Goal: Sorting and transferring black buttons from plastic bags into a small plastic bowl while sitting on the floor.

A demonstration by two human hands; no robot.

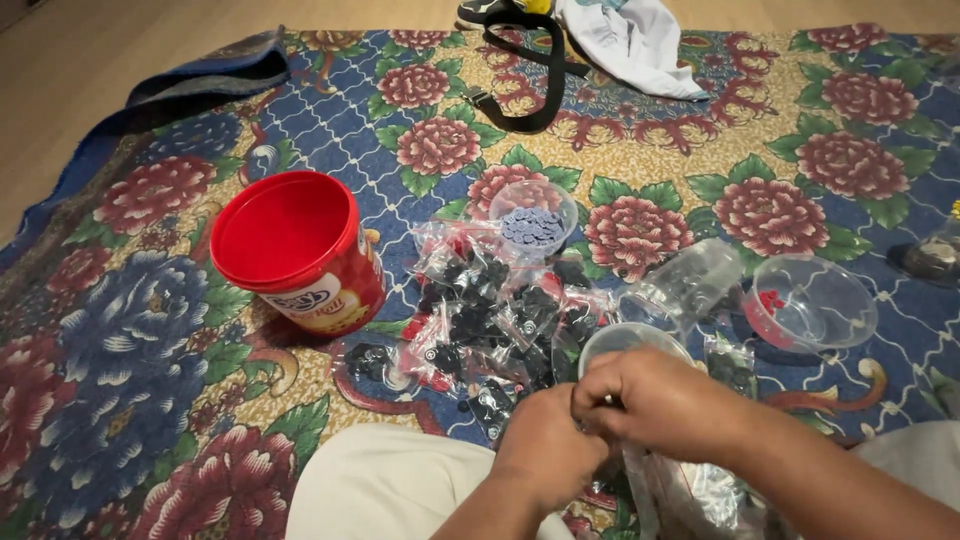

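My left hand (545, 445) and my right hand (655, 400) meet low in the view, fingers pinched together on a clear plastic bag (690, 490) that hangs down between my knees. Just behind them stands a clear cup (620, 340), partly hidden by the right hand. Past the hands lies a pile of small clear bags of black parts (490, 315). A clear cup holding dark round pieces (533, 215) stands behind the pile.
An empty red tub (295, 245) stands at the left on the flowered rug (150, 330). At the right are a tipped clear cup (690, 285) and a clear bowl (815, 300) with small red pieces. A black strap (545, 75) and white cloth (630, 40) lie far back.
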